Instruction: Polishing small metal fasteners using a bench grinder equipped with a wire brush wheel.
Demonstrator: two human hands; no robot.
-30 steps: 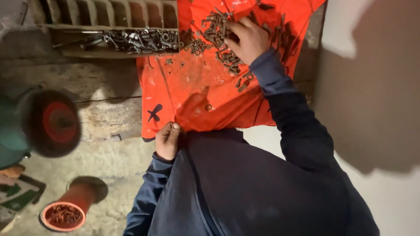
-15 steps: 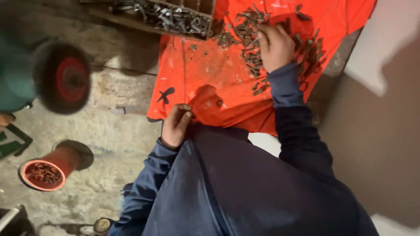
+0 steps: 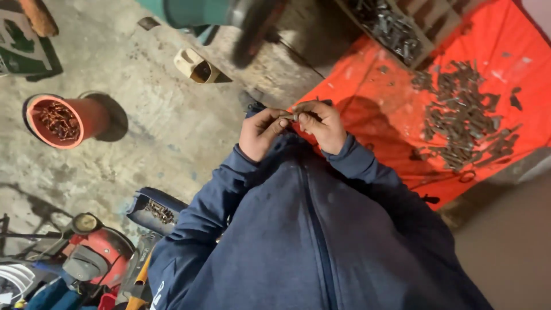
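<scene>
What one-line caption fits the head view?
Both hands, left hand and right hand, meet on a small metal part beside an orange sheet.

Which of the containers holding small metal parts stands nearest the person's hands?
The dark blue container by the left sleeve stands nearest the hands. The round orange pot stands farther left; the wooden tray lies beyond the orange sheet.

The left hand (image 3: 259,133) and right hand (image 3: 321,123) meet over the near edge of a cloth (image 3: 379,115) spread on the floor (image 3: 166,126), a small metal piece (image 3: 291,116) between them. A heap of metal parts (image 3: 465,120) lies on the cloth to the right; a tray of parts (image 3: 390,28) lies at its far edge. A pot (image 3: 60,120) stands well to the left
</scene>
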